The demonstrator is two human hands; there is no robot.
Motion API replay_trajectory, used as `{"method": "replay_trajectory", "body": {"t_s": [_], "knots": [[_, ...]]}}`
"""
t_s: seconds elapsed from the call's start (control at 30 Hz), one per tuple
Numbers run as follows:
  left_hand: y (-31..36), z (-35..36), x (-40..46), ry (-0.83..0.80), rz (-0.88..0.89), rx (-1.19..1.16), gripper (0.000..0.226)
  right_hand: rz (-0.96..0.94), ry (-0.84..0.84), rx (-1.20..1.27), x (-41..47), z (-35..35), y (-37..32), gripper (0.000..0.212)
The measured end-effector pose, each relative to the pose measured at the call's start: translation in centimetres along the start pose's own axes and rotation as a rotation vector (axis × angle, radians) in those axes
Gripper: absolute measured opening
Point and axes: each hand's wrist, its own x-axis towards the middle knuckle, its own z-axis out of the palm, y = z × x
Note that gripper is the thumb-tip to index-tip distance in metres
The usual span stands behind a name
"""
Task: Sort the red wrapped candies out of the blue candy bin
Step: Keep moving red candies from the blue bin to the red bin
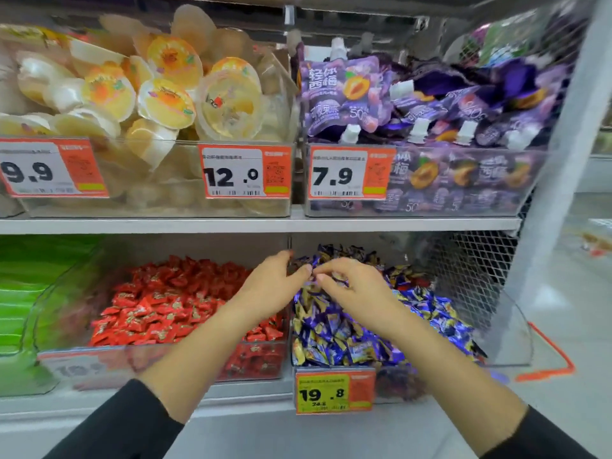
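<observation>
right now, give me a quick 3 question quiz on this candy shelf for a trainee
1. True or false: both hands are over the blue candy bin.
2. Which price tag hangs on the front of the blue candy bin? A) 7.9 B) 12.0 C) 19.8
3. Which bin sits directly to the left of the blue candy bin?

Key
1. False. The right hand is over the blue candies; the left hand is at the divider, mostly over the red bin.
2. C, the yellow and orange tag.
3. The red bin.
</observation>
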Motion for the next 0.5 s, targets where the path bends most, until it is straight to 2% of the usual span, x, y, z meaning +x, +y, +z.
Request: {"method": "replay_trajectory", "body": {"t_s": [0.07,0.13,0.23,0.33,0.5], "knots": [[1.6,1.7,-0.3,-0.050,-0.055,0.028,0.067,0.056,0.041,-0.063,-0.3,-1.8,2.3,0.027],[2.1,3.1,-0.5,-0.050,-0.107,0.022,0.068,0.189,0.047,-0.074,-0.6,-3.6,5.3,0.030],[1.7,4.0,-0.6,0.025,-0.169,-0.019,0.058,0.461,0.023,-0.038,-0.9,-6.0,10.0,0.044],[1.4,4.3,-0.4,0.055,-0.165,0.007,0.051,0.671,-0.014,0.033,-0.6,-7.6,13.7,0.046],[0.8,4.8,0.0,0.080,-0.139,0.034,0.057,0.804,-0.150,0.057,1.9,-6.6,15.9,0.057]]}}
